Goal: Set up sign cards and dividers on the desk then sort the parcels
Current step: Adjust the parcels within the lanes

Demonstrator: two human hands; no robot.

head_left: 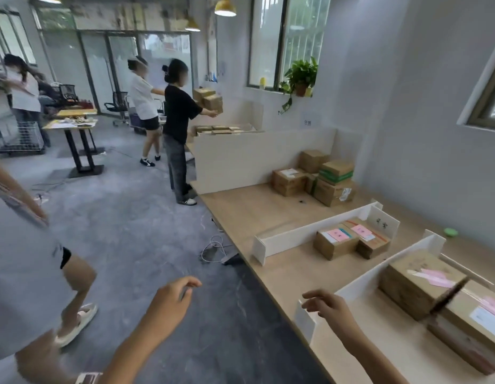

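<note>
Head view: left hand (171,297) hangs empty, fingers loose, off the desk (263,209) edge. Right hand (329,306) is empty too, fingers spread, just beside the near divider (379,274) end. Dividers & sign card (383,220) look set, so prob. sorting. Next: reach for the unsorted parcels (324,178), well ahead of the right hand.

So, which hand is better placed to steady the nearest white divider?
Right. The right hand hovers empty over the desk edge, beside the divider at its near end. The left hand hangs out over the floor, clear of the desk.
</note>
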